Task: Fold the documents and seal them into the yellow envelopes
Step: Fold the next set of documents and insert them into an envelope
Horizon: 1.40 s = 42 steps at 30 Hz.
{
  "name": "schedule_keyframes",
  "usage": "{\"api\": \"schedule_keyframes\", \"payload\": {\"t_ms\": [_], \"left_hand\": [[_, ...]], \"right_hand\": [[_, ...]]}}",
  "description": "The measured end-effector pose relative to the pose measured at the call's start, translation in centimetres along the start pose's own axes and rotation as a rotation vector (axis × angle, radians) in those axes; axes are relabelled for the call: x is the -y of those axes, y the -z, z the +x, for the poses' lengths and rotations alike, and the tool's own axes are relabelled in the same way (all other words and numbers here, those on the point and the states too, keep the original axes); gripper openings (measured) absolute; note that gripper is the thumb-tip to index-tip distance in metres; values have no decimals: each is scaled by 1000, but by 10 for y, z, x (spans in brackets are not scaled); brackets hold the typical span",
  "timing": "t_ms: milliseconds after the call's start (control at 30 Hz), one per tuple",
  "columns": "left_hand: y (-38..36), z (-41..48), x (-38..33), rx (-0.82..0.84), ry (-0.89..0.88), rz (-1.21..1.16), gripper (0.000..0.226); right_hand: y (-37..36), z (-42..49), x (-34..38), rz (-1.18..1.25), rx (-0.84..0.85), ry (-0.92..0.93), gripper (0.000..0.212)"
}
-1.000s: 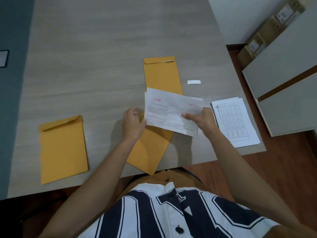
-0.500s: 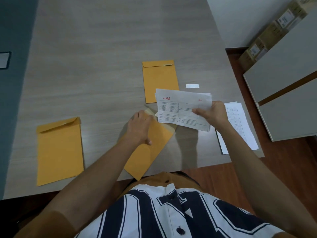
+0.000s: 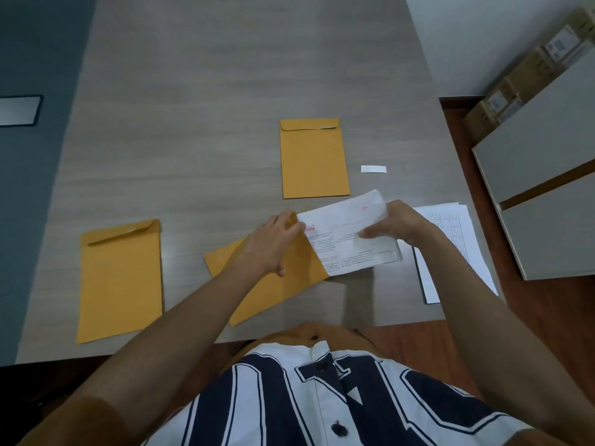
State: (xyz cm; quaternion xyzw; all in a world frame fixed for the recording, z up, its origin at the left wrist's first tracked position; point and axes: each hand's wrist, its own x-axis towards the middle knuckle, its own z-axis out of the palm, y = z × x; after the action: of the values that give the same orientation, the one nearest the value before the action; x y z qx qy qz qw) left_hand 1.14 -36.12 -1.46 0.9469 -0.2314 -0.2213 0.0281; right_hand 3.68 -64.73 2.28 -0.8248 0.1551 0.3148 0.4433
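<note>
1. The left hand (image 3: pixel 273 243) covers the mouth of the near envelope (image 3: pixel 289 284); whether the document's (image 3: pixel 351 239) left end has gone inside cannot be told.
2. Print on the document is too small to read.
3. The right arm hides part of the paper stack (image 3: pixel 450 226).
4. Boxes (image 3: pixel 528 75) at far right are cut by the frame edge, labels illegible.
5. A dark-framed object (image 3: pixel 19 110) is cropped at left.

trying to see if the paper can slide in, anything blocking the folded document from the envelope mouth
Nothing visible does: the folded document in the right hand already meets the mouth of the envelope, which the left hand holds.
</note>
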Motion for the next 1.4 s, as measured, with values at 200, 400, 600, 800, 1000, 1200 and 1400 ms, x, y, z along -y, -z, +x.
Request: {"api": "schedule_keyframes", "payload": {"t_ms": [200, 400, 600, 800, 1000, 1200, 1400], "left_hand": [[-2, 2, 9, 4, 12, -123, 115], [-15, -14, 3, 17, 131, -273, 147], [-29, -15, -11, -31, 119, -98, 152], [-33, -11, -12, -31, 83, -134, 150], [-37, -14, -9, -19, 83, -103, 152], [-36, -20, -4, -11, 75, -52, 156], [-33, -15, -5, -25, 45, -51, 147]], "right_hand": [[-21, 15, 5, 65, 101, -3, 27], [-33, 15, -7, 121, -27, 49, 20], [-47, 18, -10, 124, -84, 10, 25], [-62, 18, -1, 71, -70, 8, 21], [-89, 17, 2, 0, -123, 33, 27], [-87, 12, -12, 6, -182, -9, 22], [-91, 7, -11, 25, -167, -12, 16]]}}
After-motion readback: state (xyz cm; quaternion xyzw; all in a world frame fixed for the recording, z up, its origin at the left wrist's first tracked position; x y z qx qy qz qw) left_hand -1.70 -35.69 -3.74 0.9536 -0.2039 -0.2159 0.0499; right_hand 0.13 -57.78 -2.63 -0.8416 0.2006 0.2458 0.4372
